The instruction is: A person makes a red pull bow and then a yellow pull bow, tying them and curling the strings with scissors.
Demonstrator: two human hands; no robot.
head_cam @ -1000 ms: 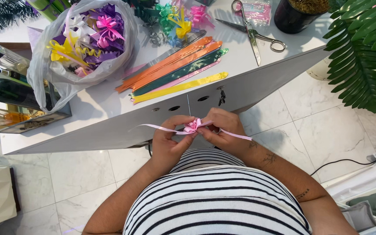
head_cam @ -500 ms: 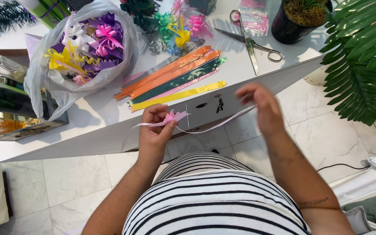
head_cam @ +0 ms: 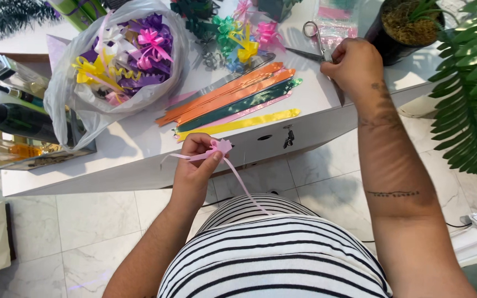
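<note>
The left hand (head_cam: 194,165) is held just off the front edge of the white desk (head_cam: 139,138), over the tiled floor. Its fingers (head_cam: 212,160) pinch a small pink ribbon bow (head_cam: 220,147), whose loose pink tails trail left of the hand and down toward the striped shirt (head_cam: 271,254).

The right hand (head_cam: 351,66) is up on the desk near its right end, fingers curled down onto the scissors (head_cam: 318,41); whether they have closed on the handles cannot be told. Only the scissors' loops and part of a blade show beside the hand.

Between the 2 hands, flat ribbon strips (head_cam: 233,102) in orange, green, pink and yellow lie fanned near the front edge. Toward the back left a clear plastic bag (head_cam: 111,72) holds finished bows in purple, yellow and pink. More loose bows (head_cam: 238,33) sit along the back edge, and a dark plant pot (head_cam: 398,27) stands at the back right corner.
</note>
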